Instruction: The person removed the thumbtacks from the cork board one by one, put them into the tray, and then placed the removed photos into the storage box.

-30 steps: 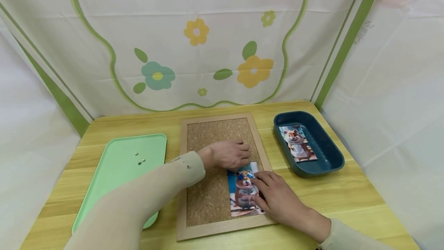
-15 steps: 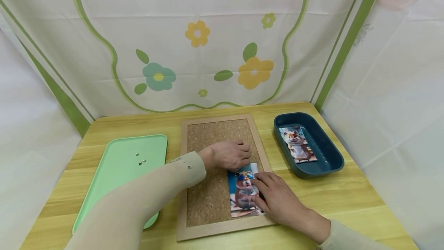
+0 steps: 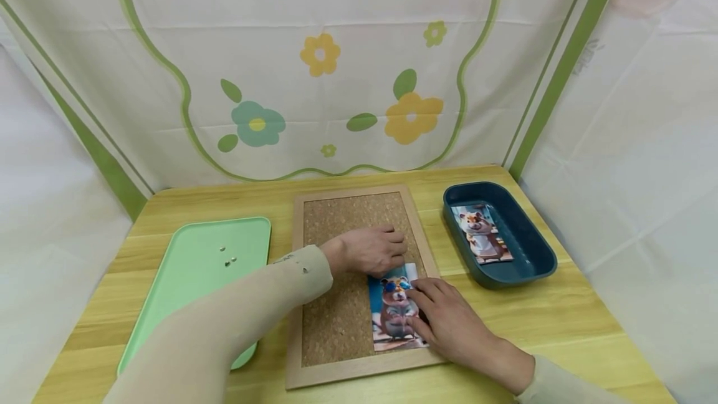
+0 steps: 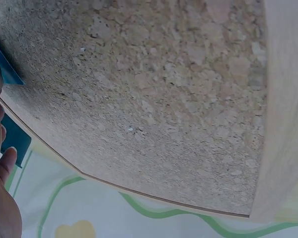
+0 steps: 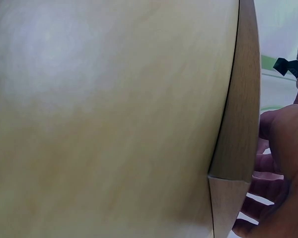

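Note:
A picture card (image 3: 392,323) of a hamster in blue sunglasses lies on the lower right of a wood-framed cork board (image 3: 333,323). My left hand (image 3: 372,249) bends over the card's top edge; its fingertips and anything beneath them are hidden. In the left wrist view, the blue card corner (image 4: 11,72) shows beside that hand (image 4: 5,198). With fingers spread, my right hand (image 3: 449,313) rests on the card's right side and the frame. Its fingers (image 5: 268,188) appear at the edge of the right wrist view.
Left of the board, a light green tray (image 3: 196,267) holds a few small shiny metal pieces (image 3: 230,261). At the right stands a dark blue bin (image 3: 527,248) with another hamster card (image 3: 482,235) inside. A printed cloth (image 3: 359,30) hangs behind the wooden table (image 3: 538,323).

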The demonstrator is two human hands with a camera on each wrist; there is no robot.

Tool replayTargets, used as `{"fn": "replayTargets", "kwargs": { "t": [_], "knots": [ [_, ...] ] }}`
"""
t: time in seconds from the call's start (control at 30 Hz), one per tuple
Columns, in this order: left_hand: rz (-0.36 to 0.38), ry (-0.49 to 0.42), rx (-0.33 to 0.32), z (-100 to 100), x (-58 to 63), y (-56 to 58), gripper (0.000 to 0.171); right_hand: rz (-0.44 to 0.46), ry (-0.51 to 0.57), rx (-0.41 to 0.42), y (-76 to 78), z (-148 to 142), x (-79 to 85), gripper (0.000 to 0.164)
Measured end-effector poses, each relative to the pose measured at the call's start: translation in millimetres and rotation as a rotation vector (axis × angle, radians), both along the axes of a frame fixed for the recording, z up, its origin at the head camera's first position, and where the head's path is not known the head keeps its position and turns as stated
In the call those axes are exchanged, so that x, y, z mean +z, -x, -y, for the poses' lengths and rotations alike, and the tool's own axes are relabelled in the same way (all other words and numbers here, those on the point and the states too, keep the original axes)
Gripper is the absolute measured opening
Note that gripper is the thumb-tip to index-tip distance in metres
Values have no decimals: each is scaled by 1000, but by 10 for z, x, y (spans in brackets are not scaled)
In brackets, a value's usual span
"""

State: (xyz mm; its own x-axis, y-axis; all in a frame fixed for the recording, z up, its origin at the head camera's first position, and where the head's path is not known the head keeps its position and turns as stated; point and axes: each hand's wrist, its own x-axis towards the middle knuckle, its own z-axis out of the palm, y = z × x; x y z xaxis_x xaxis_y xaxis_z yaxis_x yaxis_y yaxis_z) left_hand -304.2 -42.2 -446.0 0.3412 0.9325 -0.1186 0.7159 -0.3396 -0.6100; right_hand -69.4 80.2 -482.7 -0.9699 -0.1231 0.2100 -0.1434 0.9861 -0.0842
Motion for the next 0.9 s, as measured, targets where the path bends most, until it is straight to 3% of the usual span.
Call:
{"fn": "replayTargets", "kwargs": {
  "t": [0.33, 0.9],
  "knots": [
    [70, -68, -30, 31, 15, 26, 32, 0, -2, -5, -2, 4, 4, 41],
    [98, -127, -37, 117, 5, 27, 34, 7, -3, -14, 3, 4, -4, 42]
  ]
}}
